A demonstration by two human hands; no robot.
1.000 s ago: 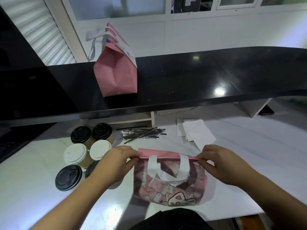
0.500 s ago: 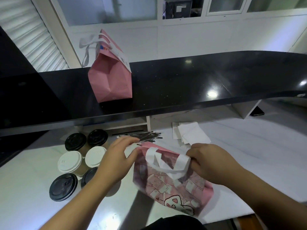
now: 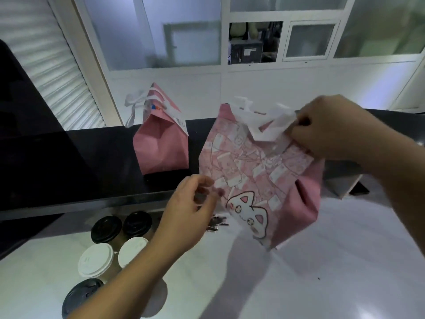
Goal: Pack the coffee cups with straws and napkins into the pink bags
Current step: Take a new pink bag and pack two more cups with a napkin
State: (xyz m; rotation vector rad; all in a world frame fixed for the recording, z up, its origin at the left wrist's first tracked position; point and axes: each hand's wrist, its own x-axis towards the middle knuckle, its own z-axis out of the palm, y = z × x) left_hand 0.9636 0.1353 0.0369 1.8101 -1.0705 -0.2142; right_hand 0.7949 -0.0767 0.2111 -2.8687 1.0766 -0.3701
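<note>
A pink bag with a cat print [image 3: 248, 171] hangs tilted in the air above the white counter [image 3: 322, 261]. My right hand [image 3: 326, 127] grips its white handles at the top. My left hand [image 3: 186, 215] is just beside the bag's lower left edge, fingers loosely curled and holding nothing. Several coffee cups stand at the lower left, some with black lids [image 3: 106, 228] and some with white lids [image 3: 96, 260]. The ends of wrapped straws [image 3: 216, 223] show behind my left hand. The raised bag hides the napkins.
A second pink bag [image 3: 161, 143] with white handles stands closed on the raised black countertop [image 3: 92, 157] behind. That black ledge runs across the back of the white counter. White wall panels and windows lie beyond.
The printed bag has been lifted off the white counter and swung up to the right by its handles. My left hand has let go of its top edge and dropped beside it.
</note>
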